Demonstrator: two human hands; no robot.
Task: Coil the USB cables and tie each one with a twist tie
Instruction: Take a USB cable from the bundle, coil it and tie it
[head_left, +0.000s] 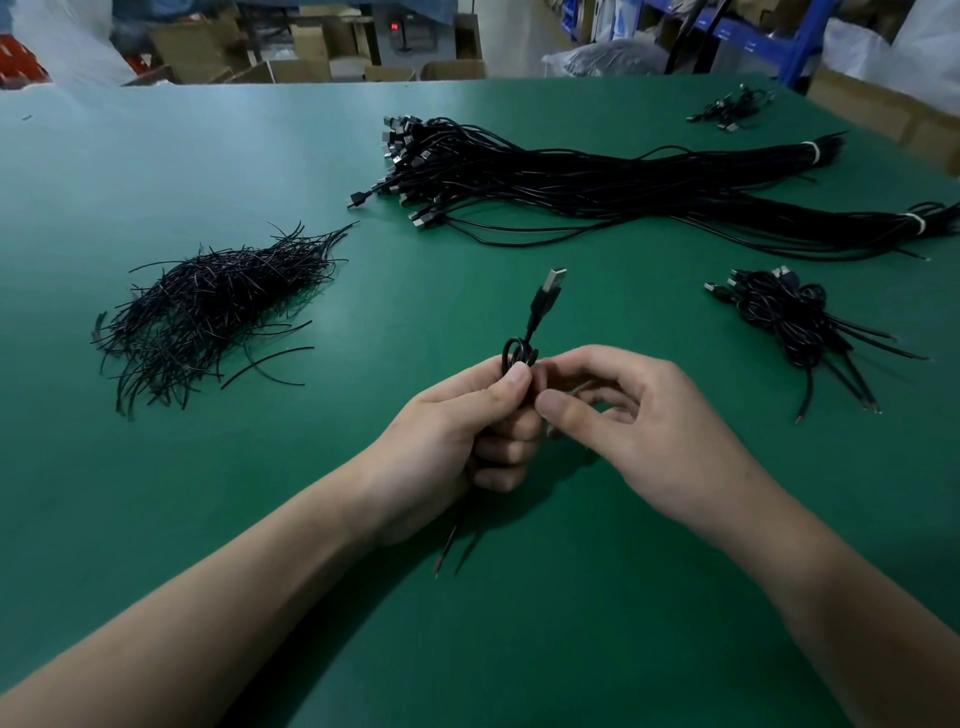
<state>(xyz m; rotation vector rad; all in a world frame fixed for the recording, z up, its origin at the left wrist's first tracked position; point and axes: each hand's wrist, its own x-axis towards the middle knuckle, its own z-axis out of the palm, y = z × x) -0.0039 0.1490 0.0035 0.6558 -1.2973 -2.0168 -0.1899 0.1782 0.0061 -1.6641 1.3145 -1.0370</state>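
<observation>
- Left hand (457, 431) grips the coiled USB cable (544, 301) above the tabletop (260, 519) (plug pointing up).
- Right hand (639, 426) curls beside the coil; cannot tell whether it pinches anything.
- Twist ties (208, 312) lie heaped left.

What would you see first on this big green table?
Two hands in the middle: the left hand grips a coiled USB cable, its plug sticking up, with the right hand close beside. To the left lies a bristly pile of twist ties; farther back sprawls a big bundle of uncoiled cables.
</observation>
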